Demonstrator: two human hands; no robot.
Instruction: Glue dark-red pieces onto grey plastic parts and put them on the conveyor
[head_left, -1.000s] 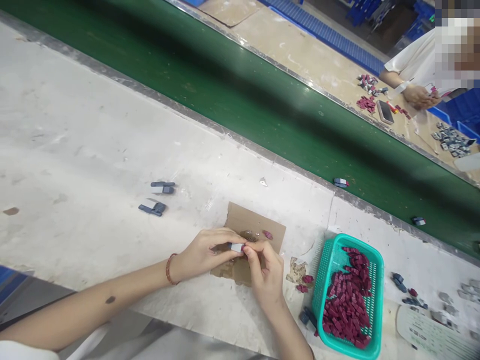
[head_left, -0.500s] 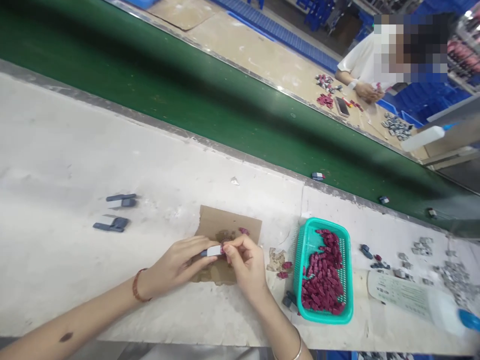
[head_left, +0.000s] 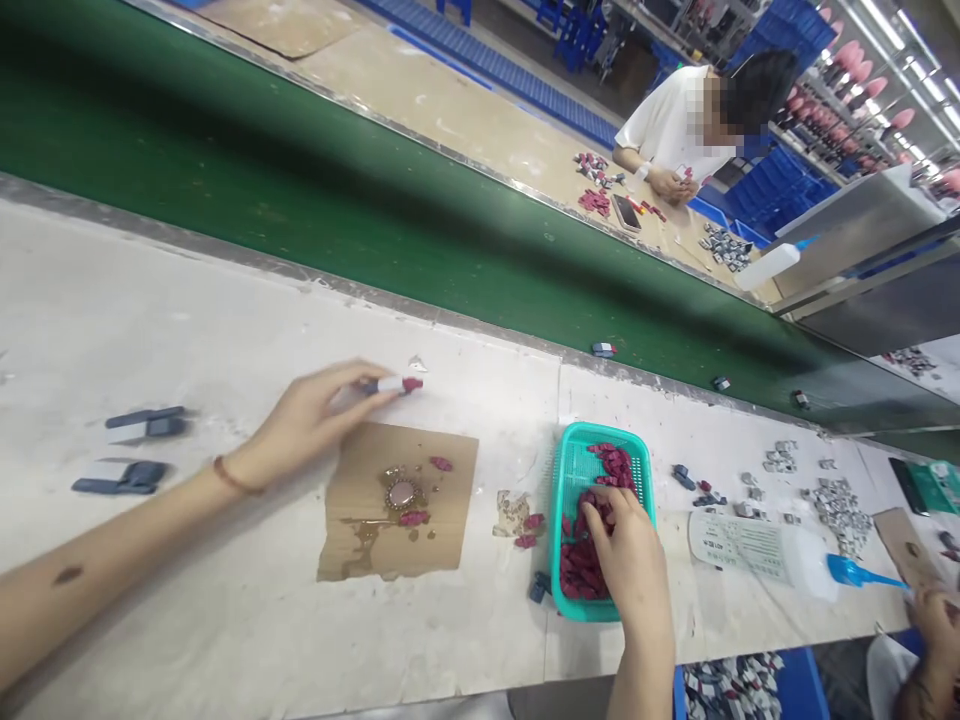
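pale bottle label (head_left: 739, 543) mostly illegible, left hand (head_left: 304, 422) pinches piece (head_left: 391, 384), right hand (head_left: 634, 555) in basket (head_left: 556, 560), grip unclear.

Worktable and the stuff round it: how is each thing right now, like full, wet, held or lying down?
Left hand: fingers closed on a piece.
Piece: held, red end sticking out.
Right hand: reaching into the basket; its grip is unclear.
Basket: open-topped, partly filled.
Red pieces: loosely heaped.
Cardboard: flat, with wet-looking patches.
Bottle: lying down, blue nozzle on.
Green belt: moving or stopped, can't tell.
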